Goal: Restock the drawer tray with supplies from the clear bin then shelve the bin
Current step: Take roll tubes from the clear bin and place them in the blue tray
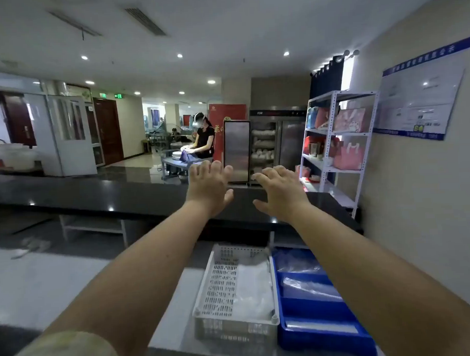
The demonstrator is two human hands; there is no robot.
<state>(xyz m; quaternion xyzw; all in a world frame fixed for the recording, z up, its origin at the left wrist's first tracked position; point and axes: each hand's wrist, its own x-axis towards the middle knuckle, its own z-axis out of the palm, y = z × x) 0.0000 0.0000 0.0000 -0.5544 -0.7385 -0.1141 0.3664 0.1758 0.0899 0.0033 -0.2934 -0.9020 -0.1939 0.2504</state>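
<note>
Both my arms are stretched out forward at chest height. My left hand and my right hand are open with fingers spread, holding nothing, well above the table. Below them a pale perforated plastic bin sits on a grey table, with clear plastic packets lying in its right half. Right beside it, touching, is a blue tray split into compartments that hold clear plastic bags.
A long dark counter runs across in front of me. A white metal shelf rack with pink and red bags stands at the right wall. Another person works at a small table in the distance.
</note>
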